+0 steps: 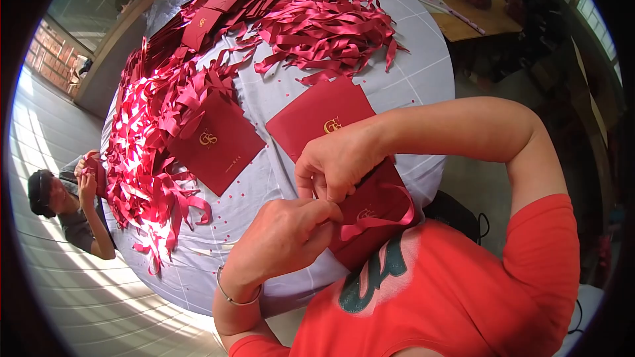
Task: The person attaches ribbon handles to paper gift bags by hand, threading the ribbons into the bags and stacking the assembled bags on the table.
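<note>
The left hand pinches a crimson satin ribbon over a flat, dark red rectangular paper packet at the near edge of the round, grey-clothed worktop. The right hand meets it, fingers bent close together; whether they grip anything cannot be told. A loose heap of red ribbons lies toward the far edge.

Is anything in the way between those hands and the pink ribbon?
Nothing visible: the left hand and right hand meet at the nearest red bag, where the pink ribbon runs to the left one; the exact grip is hidden.
</note>
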The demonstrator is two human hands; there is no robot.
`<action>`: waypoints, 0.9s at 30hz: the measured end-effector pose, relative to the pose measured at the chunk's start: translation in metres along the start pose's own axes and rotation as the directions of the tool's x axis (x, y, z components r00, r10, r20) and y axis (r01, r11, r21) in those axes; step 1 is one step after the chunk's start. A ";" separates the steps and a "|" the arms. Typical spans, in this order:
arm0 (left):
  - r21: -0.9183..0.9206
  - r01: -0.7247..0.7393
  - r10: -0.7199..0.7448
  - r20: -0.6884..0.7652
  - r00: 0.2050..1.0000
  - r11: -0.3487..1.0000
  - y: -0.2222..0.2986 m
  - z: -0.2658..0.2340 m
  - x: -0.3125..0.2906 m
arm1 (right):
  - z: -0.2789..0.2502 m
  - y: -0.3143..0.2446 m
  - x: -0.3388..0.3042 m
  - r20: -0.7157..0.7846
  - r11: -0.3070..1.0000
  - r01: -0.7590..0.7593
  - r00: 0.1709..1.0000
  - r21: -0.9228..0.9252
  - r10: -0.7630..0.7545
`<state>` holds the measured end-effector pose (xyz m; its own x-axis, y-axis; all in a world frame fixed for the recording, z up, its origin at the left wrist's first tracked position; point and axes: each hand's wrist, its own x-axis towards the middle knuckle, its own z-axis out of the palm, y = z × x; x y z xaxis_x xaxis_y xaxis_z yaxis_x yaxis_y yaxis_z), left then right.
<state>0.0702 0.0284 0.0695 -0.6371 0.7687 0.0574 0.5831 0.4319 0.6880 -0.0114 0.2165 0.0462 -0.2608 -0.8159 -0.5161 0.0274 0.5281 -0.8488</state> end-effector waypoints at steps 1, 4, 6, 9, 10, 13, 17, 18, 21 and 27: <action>0.007 0.012 -0.012 0.003 1.000 1.000 -0.002 0.001 0.000 | 0.002 -0.002 -0.003 -0.071 0.998 0.028 0.997 -0.049 -0.032; 0.072 0.045 -0.043 -0.027 0.999 0.996 -0.008 0.008 0.004 | 0.007 -0.002 -0.009 -0.308 0.942 0.095 0.930 -0.323 -0.199; 0.072 0.042 -0.040 -0.025 0.999 0.997 -0.005 0.009 0.006 | 0.001 -0.003 -0.013 -0.454 0.921 0.051 0.859 -0.385 -0.237; 0.070 0.045 -0.044 -0.015 0.999 0.997 -0.005 0.011 0.009 | -0.001 0.010 -0.013 -0.512 0.865 -0.024 0.814 -0.502 -0.274; 0.065 0.056 -0.055 -0.013 0.998 0.996 -0.005 0.013 0.010 | -0.002 0.017 -0.014 -0.512 0.864 -0.018 0.812 -0.504 -0.281; -0.012 0.041 -0.041 0.012 0.999 0.999 -0.007 0.014 0.011 | -0.007 0.042 -0.016 -0.598 0.730 0.147 0.477 -0.668 -0.644; -0.007 0.122 -0.122 0.020 0.992 0.992 -0.005 0.008 0.008 | -0.006 0.062 -0.034 -0.629 0.710 0.182 0.353 -0.680 -0.693; 0.022 0.158 -0.159 0.037 0.987 0.987 -0.004 0.005 0.007 | -0.004 0.060 -0.042 -0.614 0.701 0.194 0.362 -0.686 -0.701; 0.140 0.178 -0.180 0.003 0.984 0.974 -0.006 0.000 0.003 | 0.005 0.055 -0.060 -0.487 0.990 0.140 0.866 0.013 -0.116; 0.358 0.273 -0.360 0.200 0.911 0.893 -0.001 -0.034 0.005 | 0.049 0.057 -0.049 -0.412 0.972 0.235 0.884 -0.014 -0.220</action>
<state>0.0492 0.0156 0.0934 -0.6892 0.6397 -0.3401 0.5270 0.7648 0.3706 0.0504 0.2751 0.0177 -0.6342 -0.7406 -0.2218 -0.0484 0.3244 -0.9447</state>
